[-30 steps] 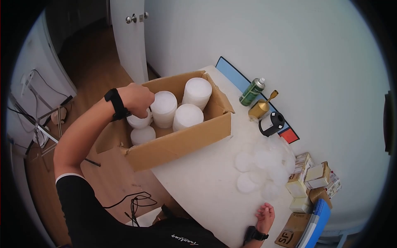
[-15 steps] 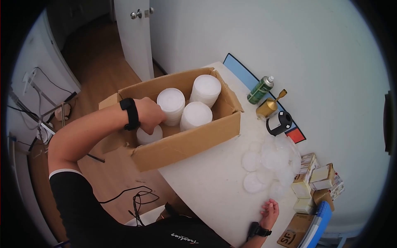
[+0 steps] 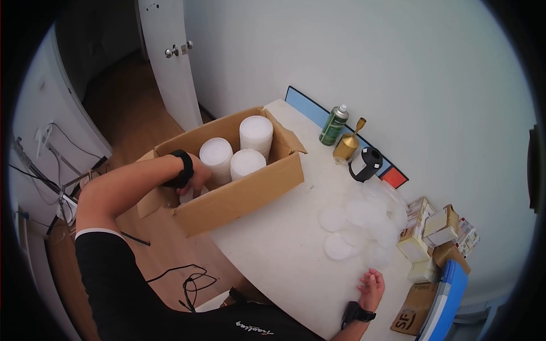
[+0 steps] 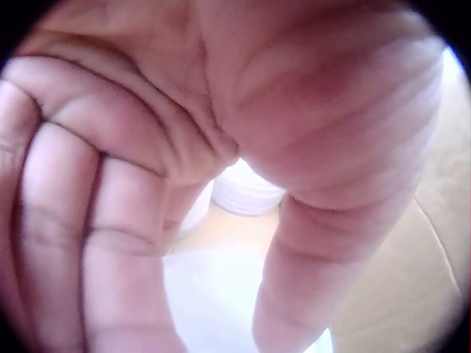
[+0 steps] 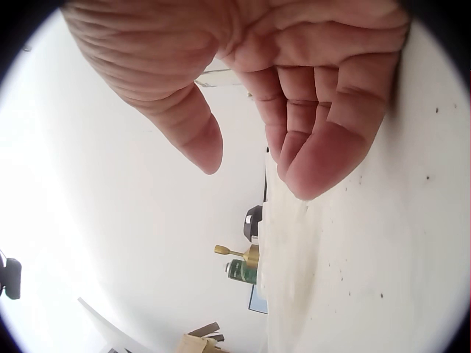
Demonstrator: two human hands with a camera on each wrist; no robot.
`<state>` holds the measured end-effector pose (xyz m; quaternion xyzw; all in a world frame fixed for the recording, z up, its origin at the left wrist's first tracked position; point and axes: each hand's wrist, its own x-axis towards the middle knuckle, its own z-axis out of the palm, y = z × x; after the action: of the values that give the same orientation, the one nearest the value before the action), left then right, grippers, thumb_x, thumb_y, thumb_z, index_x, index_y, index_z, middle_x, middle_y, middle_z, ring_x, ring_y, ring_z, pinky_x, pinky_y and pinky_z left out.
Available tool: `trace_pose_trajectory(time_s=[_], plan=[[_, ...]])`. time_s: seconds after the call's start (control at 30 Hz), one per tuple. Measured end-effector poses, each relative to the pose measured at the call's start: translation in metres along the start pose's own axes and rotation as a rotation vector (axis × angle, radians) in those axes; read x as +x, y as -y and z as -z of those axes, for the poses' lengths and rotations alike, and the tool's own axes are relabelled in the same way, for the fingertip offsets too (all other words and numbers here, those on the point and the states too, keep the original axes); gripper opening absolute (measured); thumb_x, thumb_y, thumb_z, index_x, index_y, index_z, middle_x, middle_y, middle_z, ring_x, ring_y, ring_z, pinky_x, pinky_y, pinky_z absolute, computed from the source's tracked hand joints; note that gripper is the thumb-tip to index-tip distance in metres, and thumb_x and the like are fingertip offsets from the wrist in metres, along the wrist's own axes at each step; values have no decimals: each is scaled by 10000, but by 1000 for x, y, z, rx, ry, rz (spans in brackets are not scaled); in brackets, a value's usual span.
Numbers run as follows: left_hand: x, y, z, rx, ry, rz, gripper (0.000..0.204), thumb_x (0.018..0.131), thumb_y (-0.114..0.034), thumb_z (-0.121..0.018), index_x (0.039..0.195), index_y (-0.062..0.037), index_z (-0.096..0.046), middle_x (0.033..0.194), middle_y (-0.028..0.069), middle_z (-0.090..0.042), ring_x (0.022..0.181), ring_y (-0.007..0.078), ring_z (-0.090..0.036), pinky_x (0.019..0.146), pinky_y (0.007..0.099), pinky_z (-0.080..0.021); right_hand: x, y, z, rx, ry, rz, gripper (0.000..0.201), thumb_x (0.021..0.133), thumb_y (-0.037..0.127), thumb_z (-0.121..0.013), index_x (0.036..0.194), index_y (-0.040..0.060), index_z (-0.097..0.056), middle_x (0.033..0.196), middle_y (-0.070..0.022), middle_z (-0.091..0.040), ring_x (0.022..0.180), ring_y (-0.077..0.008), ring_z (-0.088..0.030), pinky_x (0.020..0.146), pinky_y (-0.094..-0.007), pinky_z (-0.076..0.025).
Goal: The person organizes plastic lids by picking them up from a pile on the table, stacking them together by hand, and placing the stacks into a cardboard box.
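The left hand (image 3: 199, 172) has sunk deeper into the box (image 3: 250, 196), putting a white tub (image 4: 213, 298) between thumb and fingers, pinch unclear; the right hand (image 3: 371, 287) is relaxed, empty.

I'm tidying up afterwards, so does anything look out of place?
Two things: the cardboard box seems to jut past the edge of the table, and the translucent discs lie in a loose, overlapping heap, unlike the orderly white stacks inside the box.
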<state>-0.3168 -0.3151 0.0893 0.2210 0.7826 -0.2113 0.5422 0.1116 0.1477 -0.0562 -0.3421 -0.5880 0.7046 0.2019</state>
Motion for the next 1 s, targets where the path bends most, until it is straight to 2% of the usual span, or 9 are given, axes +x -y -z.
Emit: trace_pose_trajectory(time_s=[0.17, 0.3, 0.4, 0.53, 0.6, 0.7, 0.77, 0.87, 1.0], plan=[[38, 15, -8, -128, 93, 44, 476, 868, -379, -779, 968, 86, -749, 908, 191, -774, 810, 264, -764, 749, 378, -622, -6, 3, -7, -36, 24, -5, 283, 969, 199, -672, 1193, 31, -629, 1014, -49, -679, 835, -125, -653, 668, -261, -558], [21, 8, 3, -198, 127, 93, 572, 869, -437, -782, 1018, 113, -726, 943, 216, -768, 838, 275, -767, 789, 381, -627, -10, 7, -11, -73, 39, 17, 291, 964, 189, -672, 1191, 13, -629, 1014, -65, -684, 845, -133, -649, 706, -269, -551], [38, 21, 2, -230, 99, -104, 575, 858, -460, -788, 1052, 78, -722, 902, 220, -758, 826, 259, -766, 770, 367, -618, -13, 9, -12, -78, 50, 29, 310, 956, 188, -682, 1201, 6, -627, 1012, -70, -685, 858, -136, -651, 713, -271, -548], [56, 31, -5, -113, 23, -146, 552, 851, -448, -783, 1025, 72, -716, 881, 180, -739, 757, 254, -749, 724, 368, -602, -14, 12, -13, -94, 58, 27, 320, 953, 191, -690, 1208, 7, -627, 1022, -66, -689, 868, -137, -657, 722, -272, -545], [60, 34, -10, -89, -29, -152, 554, 835, -455, -774, 1024, 64, -721, 896, 161, -740, 775, 256, -723, 719, 375, -578, -14, 13, -14, -93, 68, 24, 325, 953, 194, -693, 1212, 8, -626, 1027, -64, -692, 870, -137, -659, 727, -273, -544], [43, 29, -14, 5, -132, -170, 557, 821, -468, -761, 1018, 52, -730, 905, 143, -744, 810, 256, -704, 742, 385, -559, -14, 12, -14, -94, 76, 30, 324, 957, 198, -692, 1212, 10, -626, 1028, -62, -693, 869, -138, -661, 732, -273, -544], [19, 15, -14, -1, -193, -122, 558, 814, -479, -750, 1016, 41, -739, 908, 132, -746, 828, 259, -690, 759, 393, -546, -15, 13, -14, -96, 86, 40, 321, 959, 197, -691, 1211, 9, -626, 1028, -62, -693, 870, -138, -662, 732, -273, -544], [-31, 2, -4, 63, -264, -144, 530, 815, -464, -747, 1008, 30, -756, 922, 137, -749, 832, 267, -690, 777, 395, -544, -15, 12, -14, -104, 91, 54, 306, 962, 191, -678, 1206, 13, -631, 1018, -57, -690, 863, -133, -658, 729, -272, -543], [-75, 10, -1, -6, -419, -63, 472, 810, -406, -738, 990, 28, -766, 934, 174, -753, 871, 307, -708, 804, 426, -547, -15, 13, -15, -127, 89, 56, 292, 965, 184, -671, 1200, 14, -634, 1012, -55, -688, 858, -129, -655, 726, -271, -542]])
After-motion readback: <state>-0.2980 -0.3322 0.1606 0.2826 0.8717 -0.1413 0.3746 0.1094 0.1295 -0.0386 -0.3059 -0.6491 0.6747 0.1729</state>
